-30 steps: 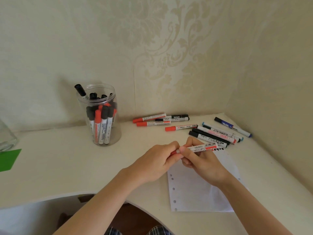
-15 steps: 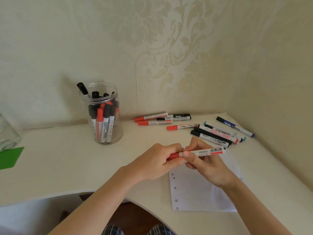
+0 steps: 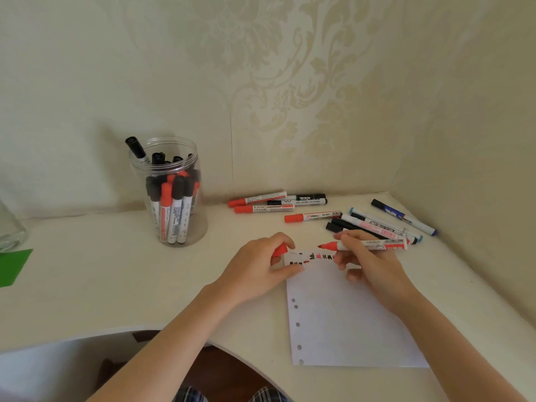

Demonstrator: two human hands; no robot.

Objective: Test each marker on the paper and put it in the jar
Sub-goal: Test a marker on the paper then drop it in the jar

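Pinching the red marker [image 3: 368, 244], right hand [image 3: 374, 265] hovers its bare tip over the paper [image 3: 348, 320]; left hand [image 3: 255, 268] grips the cap [image 3: 280, 250] (jar [image 3: 168, 192] well apart, far-left w/ markers).

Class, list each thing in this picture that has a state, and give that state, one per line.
Red marker: uncapped, held by the right hand.
Red cap: off, held in the left hand.
Paper: flat, scribbled along its top edge.
Jar: open, upright, holding markers.
Loose markers: capped, lying flat.
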